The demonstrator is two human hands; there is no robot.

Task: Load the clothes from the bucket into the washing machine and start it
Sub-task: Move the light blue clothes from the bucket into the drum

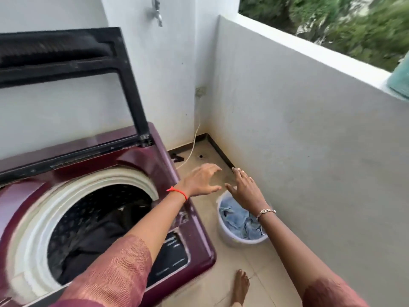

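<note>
A maroon top-loading washing machine (137, 160) stands at the left with its black lid (130, 89) raised. Dark clothes (97, 238) lie inside its drum. A white bucket (230, 239) sits on the floor to the machine's right, holding light blue clothes (239, 220). My left hand (202, 179) reaches out past the machine's right edge, fingers spread, holding nothing. My right hand (245, 187) hovers just above the bucket's far rim, fingers apart and empty. Both hands are close together above the bucket.
A white balcony wall (309, 134) runs along the right, with a teal cloth (399, 80) on its ledge. A tap (156, 11) sticks out of the back wall. A white cord (194, 140) trails to the tiled floor (263, 273). My bare foot (240, 286) stands beside the machine.
</note>
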